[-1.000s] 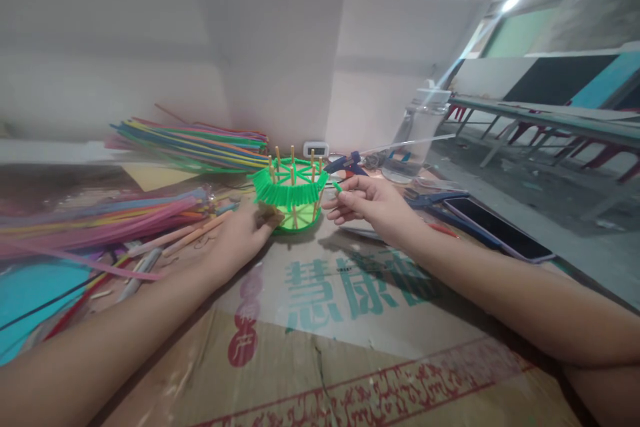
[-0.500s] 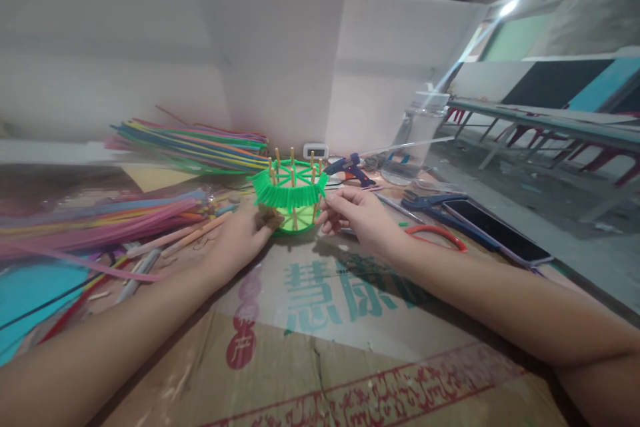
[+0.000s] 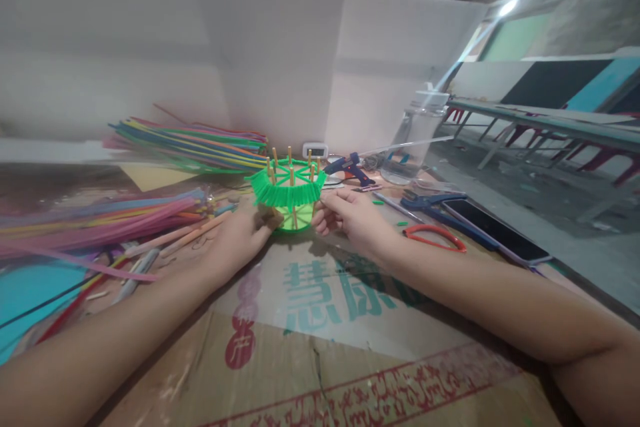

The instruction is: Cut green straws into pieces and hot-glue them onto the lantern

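Closing its earlier gap, the pinched right hand (image 3: 357,219), contents hidden, reaches the green-fringed stick frame (image 3: 286,196) between it and the curled, steadying left hand (image 3: 243,230).

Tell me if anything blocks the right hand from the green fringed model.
Nothing visible does: the right hand is right at the model's right edge. The left hand is on the opposite side, and the glue gun lies behind.

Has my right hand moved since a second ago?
Yes: against the blue glue gun, your right hand has shifted left, closer to the green model.
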A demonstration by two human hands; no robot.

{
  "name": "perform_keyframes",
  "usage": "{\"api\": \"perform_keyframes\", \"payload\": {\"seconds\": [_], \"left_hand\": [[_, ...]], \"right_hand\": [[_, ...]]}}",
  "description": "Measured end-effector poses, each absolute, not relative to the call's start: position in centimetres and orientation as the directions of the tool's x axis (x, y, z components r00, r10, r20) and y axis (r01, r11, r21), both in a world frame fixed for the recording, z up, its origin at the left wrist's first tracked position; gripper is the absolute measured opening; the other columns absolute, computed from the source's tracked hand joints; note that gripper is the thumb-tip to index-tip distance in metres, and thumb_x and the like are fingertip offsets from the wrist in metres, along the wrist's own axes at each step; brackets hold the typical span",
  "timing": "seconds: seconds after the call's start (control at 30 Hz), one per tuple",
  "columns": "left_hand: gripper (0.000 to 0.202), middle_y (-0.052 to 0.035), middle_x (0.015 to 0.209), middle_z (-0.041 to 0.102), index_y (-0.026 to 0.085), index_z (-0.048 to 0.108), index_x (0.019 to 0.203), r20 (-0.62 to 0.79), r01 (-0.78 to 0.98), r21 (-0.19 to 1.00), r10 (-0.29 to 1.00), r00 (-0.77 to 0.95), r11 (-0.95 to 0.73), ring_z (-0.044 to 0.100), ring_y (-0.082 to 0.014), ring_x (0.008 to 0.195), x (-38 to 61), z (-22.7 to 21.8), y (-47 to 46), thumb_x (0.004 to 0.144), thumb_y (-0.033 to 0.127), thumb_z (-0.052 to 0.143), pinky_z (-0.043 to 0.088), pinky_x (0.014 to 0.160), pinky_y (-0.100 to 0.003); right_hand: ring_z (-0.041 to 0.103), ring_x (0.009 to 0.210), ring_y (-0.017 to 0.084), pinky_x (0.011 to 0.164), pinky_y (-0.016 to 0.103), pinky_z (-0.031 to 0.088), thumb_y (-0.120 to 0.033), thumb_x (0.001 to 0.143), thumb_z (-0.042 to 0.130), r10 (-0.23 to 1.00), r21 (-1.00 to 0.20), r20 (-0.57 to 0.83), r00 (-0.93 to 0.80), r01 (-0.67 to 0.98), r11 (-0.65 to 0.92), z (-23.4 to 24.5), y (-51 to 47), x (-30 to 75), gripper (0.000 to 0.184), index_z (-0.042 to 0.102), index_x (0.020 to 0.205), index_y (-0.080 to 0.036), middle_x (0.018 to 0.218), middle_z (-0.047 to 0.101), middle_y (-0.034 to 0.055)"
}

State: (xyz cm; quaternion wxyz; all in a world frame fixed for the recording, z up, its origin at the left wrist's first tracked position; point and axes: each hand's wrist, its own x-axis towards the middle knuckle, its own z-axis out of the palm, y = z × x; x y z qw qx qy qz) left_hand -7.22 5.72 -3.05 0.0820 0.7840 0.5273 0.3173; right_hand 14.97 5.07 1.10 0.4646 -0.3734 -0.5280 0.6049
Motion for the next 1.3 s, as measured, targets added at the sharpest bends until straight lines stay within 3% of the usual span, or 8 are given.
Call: {"api": "perform_keyframes", "payload": {"seconds": [0.4, 0.6, 0.67, 0.73, 0.8, 0.9, 1.03, 1.3], "left_hand": [[0.029, -0.0083, 0.09, 0.074, 0.019, 0.066, 0.086, 0.423, 0.772, 0.438, 0.863, 0.277, -0.462, 0.067, -0.0261, 0.085, -7.0, -2.7, 5.6, 0.09, 0.039, 0.046, 0.046, 0.073, -0.034], [0.032, -0.009, 0.09, 0.073, 0.018, 0.066, 0.088, 0.416, 0.761, 0.464, 0.87, 0.264, -0.453, 0.067, -0.0274, 0.086, -7.0, -2.7, 5.7, 0.091, 0.043, 0.046, 0.047, 0.074, -0.035], [0.032, -0.0081, 0.088, 0.073, 0.019, 0.066, 0.086, 0.398, 0.757, 0.477, 0.878, 0.266, -0.446, 0.067, -0.0273, 0.085, -7.1, -2.8, 5.6, 0.091, 0.043, 0.046, 0.047, 0.074, -0.035], [0.031, -0.0077, 0.086, 0.073, 0.019, 0.066, 0.086, 0.39, 0.759, 0.476, 0.88, 0.27, -0.444, 0.067, -0.0274, 0.086, -7.2, -2.8, 5.6, 0.091, 0.042, 0.046, 0.047, 0.074, -0.035], [0.031, -0.0083, 0.089, 0.073, 0.019, 0.066, 0.089, 0.415, 0.771, 0.446, 0.868, 0.272, -0.455, 0.067, -0.0279, 0.087, -7.3, -2.9, 5.7, 0.091, 0.042, 0.045, 0.047, 0.075, -0.036], [0.032, -0.0086, 0.092, 0.073, 0.02, 0.066, 0.089, 0.453, 0.785, 0.411, 0.851, 0.266, -0.464, 0.066, -0.0275, 0.088, -7.5, -3.2, 6.0, 0.092, 0.043, 0.044, 0.047, 0.077, -0.036], [0.031, -0.0077, 0.088, 0.071, 0.02, 0.064, 0.084, 0.431, 0.765, 0.423, 0.851, 0.301, -0.485, 0.065, -0.0269, 0.088, -7.6, -3.5, 6.4, 0.093, 0.04, 0.042, 0.047, 0.08, -0.036], [0.029, -0.0101, 0.098, 0.07, 0.018, 0.064, 0.095, 0.449, 0.745, 0.427, 0.836, 0.316, -0.512, 0.064, -0.0274, 0.091, -7.6, -3.5, 6.4, 0.093, 0.038, 0.043, 0.047, 0.08, -0.037]], "right_hand": [[0.062, 0.049, 0.01, 0.05, 0.021, 0.049, -0.031, 0.086, 0.06, 0.969, -0.982, 0.02, -0.245, -0.188, -0.027, 1.0, 5.0, 14.4, 0.022, 0.06, 0.071, -0.015, 0.06, 0.068, 0.0027], [0.062, 0.05, 0.011, 0.05, 0.021, 0.05, -0.037, 0.089, 0.059, 0.947, -0.996, 0.0, -0.322, -0.089, -0.031, 1.3, 5.4, 15.2, 0.028, 0.06, 0.071, -0.016, 0.06, 0.068, 0.0037], [0.061, 0.049, 0.012, 0.049, 0.023, 0.049, -0.046, 0.09, 0.056, 0.939, -1.0, 0.009, -0.345, -0.009, 0.006, 1.4, 5.7, 15.9, 0.036, 0.059, 0.071, -0.016, 0.058, 0.066, 0.0039], [0.057, 0.047, 0.011, 0.048, 0.023, 0.047, -0.051, 0.09, 0.054, 0.939, -0.984, 0.127, -0.321, 0.079, 0.16, 1.7, 5.9, 17.0, 0.039, 0.056, 0.07, -0.018, 0.056, 0.063, 0.0015], [0.054, 0.051, 0.011, 0.051, 0.024, 0.045, -0.048, 0.09, 0.057, 0.89, -0.884, 0.351, -0.291, 0.21, 0.418, 2.1, 6.1, 18.0, 0.033, 0.055, 0.075, -0.019, 0.061, 0.062, -0.0005], [0.054, 0.063, 0.013, 0.062, 0.028, 0.046, -0.039, 0.09, 0.062, 0.679, -0.527, 0.625, -0.385, 0.434, 0.731, 3.1, 6.0, 19.1, 0.02, 0.062, 0.097, -0.02, 0.079, 0.064, 0.0016], [0.057, 0.079, 0.018, 0.076, 0.034, 0.047, -0.038, 0.09, 0.064, 0.439, -0.115, 0.673, -0.596, 0.502, 0.857, 3.9, 5.3, 19.4, 0.034, 0.059, 0.118, -0.02, 0.096, 0.064, 0.0063], [0.061, 0.095, 0.024, 0.079, 0.037, 0.049, -0.036, 0.089, 0.064, 0.374, 0.07, 0.654, -0.658, 0.545, 0.836, 3.9, 5.2, 18.6, 0.034, 0.059, 0.117, -0.016, 0.107, 0.064, 0.0124]]}}
